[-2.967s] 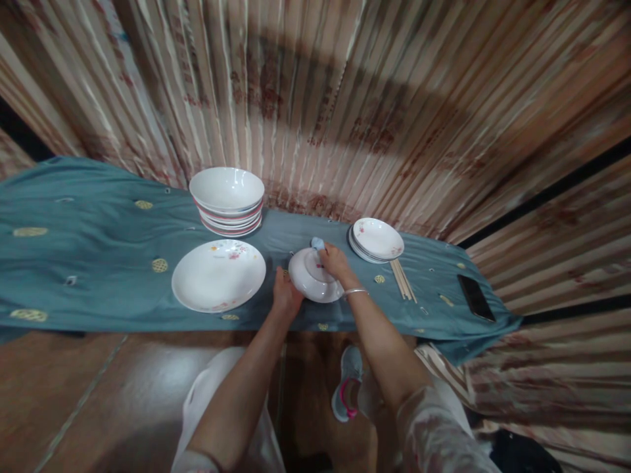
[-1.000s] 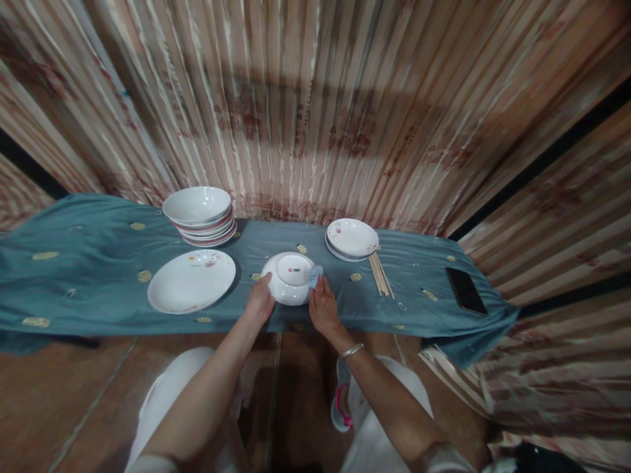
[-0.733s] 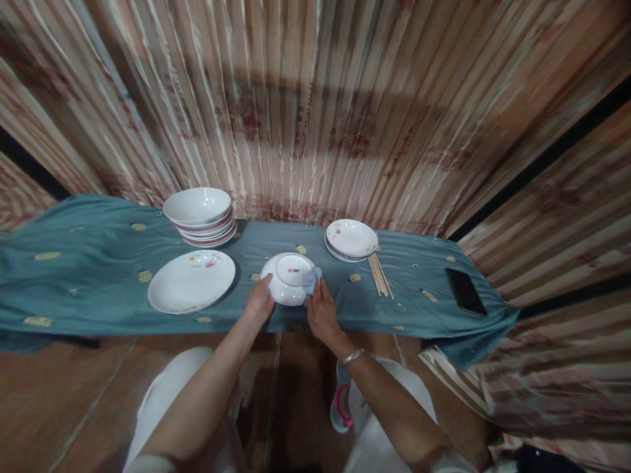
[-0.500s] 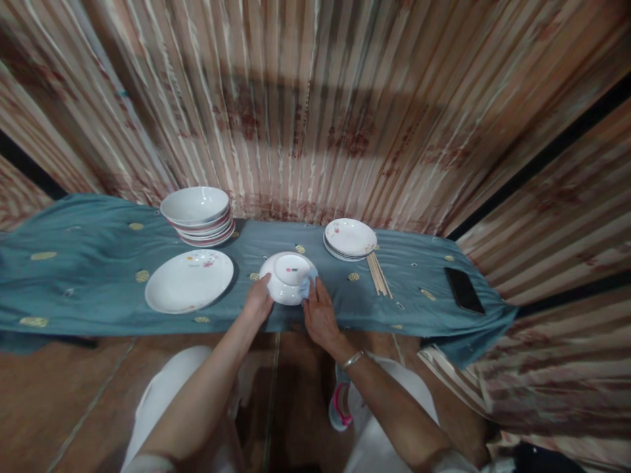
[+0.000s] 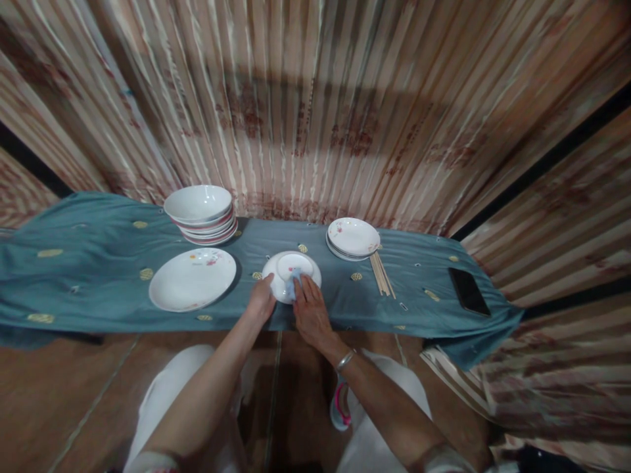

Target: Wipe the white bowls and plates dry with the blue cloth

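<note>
A small white plate (image 5: 309, 268) is upside down in front of me, its foot ring facing up. My left hand (image 5: 261, 299) grips the plate's left edge, thumb on top. Under the fingers of my right hand (image 5: 311, 312) a light blue cloth (image 5: 292, 284) is pressed onto the plate's underside, partly hidden by the fingers. To the left lies a large oval plate (image 5: 192, 281) with a flower print. Behind the oval plate stands a stack of bowls (image 5: 200, 205). A pile of small plates (image 5: 353, 238) sits to the right, with several chopsticks (image 5: 381, 274) beside it.
A blue-green cloth with yellow pineapple prints covers the narrow table (image 5: 335, 315). A black phone (image 5: 468, 291) lies near its right end. Striped curtains (image 5: 305, 131) hang behind and to the right. Dark poles (image 5: 547, 161) slant at both sides.
My right hand has slid the cloth left and inward, from the plate's right edge to the middle of its underside. My left hand keeps its grip. The view has shifted slightly.
</note>
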A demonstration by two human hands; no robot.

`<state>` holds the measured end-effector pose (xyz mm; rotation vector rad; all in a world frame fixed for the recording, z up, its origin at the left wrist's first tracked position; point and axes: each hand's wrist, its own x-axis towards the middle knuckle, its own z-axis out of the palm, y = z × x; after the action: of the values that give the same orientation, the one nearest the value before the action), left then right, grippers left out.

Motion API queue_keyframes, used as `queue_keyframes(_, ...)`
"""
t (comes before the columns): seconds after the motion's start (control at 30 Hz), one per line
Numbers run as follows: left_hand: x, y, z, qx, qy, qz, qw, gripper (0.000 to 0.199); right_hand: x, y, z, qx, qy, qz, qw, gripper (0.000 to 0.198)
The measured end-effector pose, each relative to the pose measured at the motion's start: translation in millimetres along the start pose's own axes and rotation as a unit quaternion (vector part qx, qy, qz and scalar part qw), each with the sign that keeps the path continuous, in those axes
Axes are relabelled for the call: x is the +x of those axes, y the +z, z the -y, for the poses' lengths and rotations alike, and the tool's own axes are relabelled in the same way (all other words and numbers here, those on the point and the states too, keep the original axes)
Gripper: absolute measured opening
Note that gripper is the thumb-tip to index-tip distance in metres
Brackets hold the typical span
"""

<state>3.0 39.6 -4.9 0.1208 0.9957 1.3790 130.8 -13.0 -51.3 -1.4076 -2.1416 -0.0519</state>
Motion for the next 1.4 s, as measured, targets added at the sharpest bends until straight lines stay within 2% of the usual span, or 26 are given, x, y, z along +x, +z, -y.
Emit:
queue_keyframes(0.53, 11, -13, 6, 0.011, 0.006, 0.024, 1.0, 0.009, 19, 11, 12, -0.004, -0.03, -0.004, 1.0, 0.047)
queue_keyframes(0.87, 3, -12, 5, 0.019, 0.02, 0.031, 0.999, 0.014, 33, 15, 19, 0.003, -0.026, -0.001, 1.0, 0.044)
queue_keyframes(1.13, 15, -21, 11, 0.005, 0.028, 0.026, 0.999, 0.015, 46, 16, 24, -0.001, -0.012, 0.019, 1.0, 0.042)
queue_keyframes(1.4, 22, -26, 17, -0.016, 0.042, 0.054, 0.998, 0.011, 58, 13, 27, -0.012, -0.004, 0.043, 0.999, 0.042)
